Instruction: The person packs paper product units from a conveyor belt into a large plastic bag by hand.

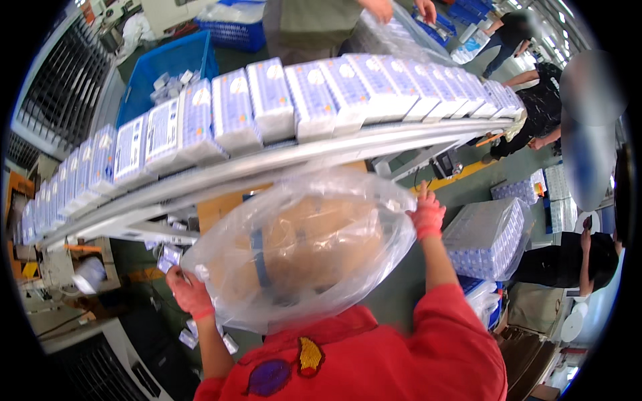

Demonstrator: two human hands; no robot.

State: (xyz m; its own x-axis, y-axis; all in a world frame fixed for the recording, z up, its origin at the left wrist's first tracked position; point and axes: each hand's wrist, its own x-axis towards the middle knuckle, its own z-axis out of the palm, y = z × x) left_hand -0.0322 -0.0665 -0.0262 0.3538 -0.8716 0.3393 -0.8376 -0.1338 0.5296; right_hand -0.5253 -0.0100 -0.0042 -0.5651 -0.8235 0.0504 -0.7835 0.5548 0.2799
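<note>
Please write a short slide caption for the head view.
Both hands, left hand and right hand, hold open a clear plastic bag beside a conveyor.

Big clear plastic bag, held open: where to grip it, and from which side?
Grip the clear plastic bag at its open rim, from both sides, as the left hand and right hand do. The film is limp; only opposed holds keep the mouth spread.

bag [301, 247] hides left hand's [189, 291] fingers.
</note>
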